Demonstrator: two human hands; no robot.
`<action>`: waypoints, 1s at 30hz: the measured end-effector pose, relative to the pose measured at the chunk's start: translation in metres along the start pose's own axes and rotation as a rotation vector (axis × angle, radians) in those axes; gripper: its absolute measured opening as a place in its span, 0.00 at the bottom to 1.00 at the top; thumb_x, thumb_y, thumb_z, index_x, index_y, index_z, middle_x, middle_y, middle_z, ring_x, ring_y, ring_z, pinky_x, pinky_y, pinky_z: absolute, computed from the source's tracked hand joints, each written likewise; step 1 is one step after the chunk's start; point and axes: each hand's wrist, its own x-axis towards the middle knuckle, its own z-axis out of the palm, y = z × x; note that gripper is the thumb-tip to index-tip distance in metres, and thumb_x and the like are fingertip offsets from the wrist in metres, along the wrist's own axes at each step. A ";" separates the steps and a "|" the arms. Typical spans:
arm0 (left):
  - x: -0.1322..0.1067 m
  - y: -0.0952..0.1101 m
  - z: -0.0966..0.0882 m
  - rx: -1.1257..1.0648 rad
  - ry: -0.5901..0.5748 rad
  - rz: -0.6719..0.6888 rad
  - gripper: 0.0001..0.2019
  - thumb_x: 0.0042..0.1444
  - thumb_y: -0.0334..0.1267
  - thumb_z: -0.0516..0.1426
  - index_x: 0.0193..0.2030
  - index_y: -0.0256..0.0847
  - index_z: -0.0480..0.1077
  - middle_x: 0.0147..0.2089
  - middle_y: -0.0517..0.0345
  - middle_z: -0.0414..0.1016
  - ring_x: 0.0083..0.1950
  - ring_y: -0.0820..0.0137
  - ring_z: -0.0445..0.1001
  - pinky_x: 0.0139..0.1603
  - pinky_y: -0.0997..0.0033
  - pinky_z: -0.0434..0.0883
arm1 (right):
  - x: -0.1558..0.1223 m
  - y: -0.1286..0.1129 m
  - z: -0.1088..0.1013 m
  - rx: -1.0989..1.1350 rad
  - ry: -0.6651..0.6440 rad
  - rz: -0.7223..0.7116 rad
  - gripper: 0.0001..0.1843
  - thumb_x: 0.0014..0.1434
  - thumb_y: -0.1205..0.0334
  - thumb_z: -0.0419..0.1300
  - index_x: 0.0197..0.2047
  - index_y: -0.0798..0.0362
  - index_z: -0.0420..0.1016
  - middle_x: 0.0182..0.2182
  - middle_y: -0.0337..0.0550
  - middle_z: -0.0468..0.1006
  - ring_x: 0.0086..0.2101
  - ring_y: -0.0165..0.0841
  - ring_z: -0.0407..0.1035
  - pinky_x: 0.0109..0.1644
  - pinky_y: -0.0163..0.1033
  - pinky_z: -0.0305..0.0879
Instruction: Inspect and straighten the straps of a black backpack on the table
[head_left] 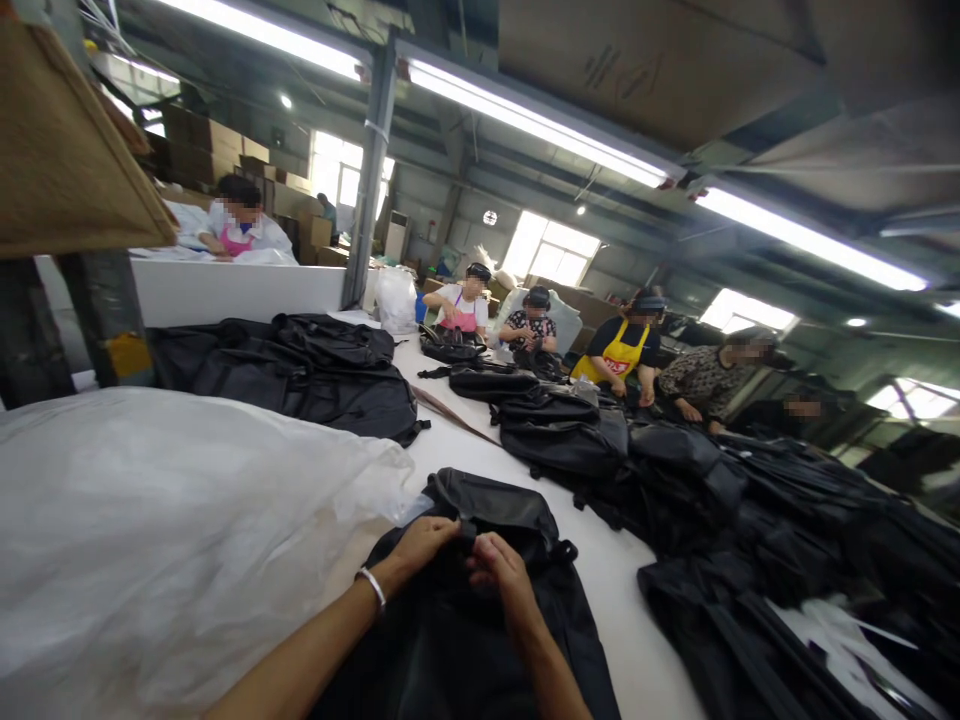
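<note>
Under tube lights (532,122), on a white tabletop (622,585), handling a black bag (427,645) directly ahead. Seemingly adjusting its strap (466,537): pinching with left hand (420,545) fingers, curling right hand (501,568) fingers just beside; cannot tell if clamped. Next, likely needs a steady left pinch.

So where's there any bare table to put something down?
Bare white table shows between the nearest bag and the right-hand pile, and between that bag and the left-hand bags. Crowded: that pile and the plastic heap at left.
</note>
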 end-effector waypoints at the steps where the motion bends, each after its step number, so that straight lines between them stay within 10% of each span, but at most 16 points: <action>1: 0.001 0.000 0.000 -0.004 0.005 -0.012 0.24 0.50 0.59 0.54 0.30 0.35 0.73 0.25 0.59 0.66 0.27 0.72 0.61 0.27 0.72 0.54 | 0.000 -0.001 -0.001 0.007 -0.006 0.007 0.23 0.55 0.42 0.57 0.35 0.55 0.73 0.31 0.44 0.74 0.33 0.33 0.69 0.31 0.32 0.64; 11: 0.002 -0.002 -0.001 -0.016 0.040 -0.090 0.20 0.54 0.55 0.54 0.28 0.37 0.70 0.24 0.61 0.66 0.24 0.74 0.61 0.27 0.72 0.56 | -0.023 0.020 0.027 -0.455 0.223 -0.128 0.15 0.57 0.49 0.57 0.38 0.53 0.73 0.34 0.44 0.77 0.35 0.36 0.72 0.43 0.39 0.67; 20: -0.001 -0.009 0.007 0.072 0.087 0.005 0.19 0.51 0.53 0.52 0.24 0.38 0.67 0.23 0.62 0.61 0.26 0.73 0.58 0.27 0.71 0.53 | 0.008 0.004 0.013 -0.089 0.286 0.088 0.30 0.53 0.34 0.53 0.37 0.56 0.72 0.32 0.45 0.74 0.29 0.30 0.67 0.26 0.32 0.63; 25: -0.006 -0.007 0.004 0.097 0.070 0.057 0.17 0.52 0.50 0.51 0.21 0.39 0.63 0.24 0.62 0.62 0.29 0.71 0.60 0.29 0.72 0.56 | 0.015 0.012 0.012 -0.057 0.166 0.263 0.26 0.39 0.41 0.68 0.24 0.55 0.65 0.14 0.30 0.61 0.16 0.22 0.53 0.19 0.29 0.48; 30: 0.000 -0.006 -0.001 0.076 0.047 0.017 0.21 0.54 0.56 0.46 0.24 0.40 0.62 0.24 0.62 0.62 0.27 0.71 0.61 0.26 0.72 0.57 | 0.009 0.029 0.017 0.051 0.080 0.270 0.27 0.37 0.42 0.69 0.26 0.54 0.64 0.16 0.29 0.62 0.17 0.21 0.53 0.20 0.28 0.48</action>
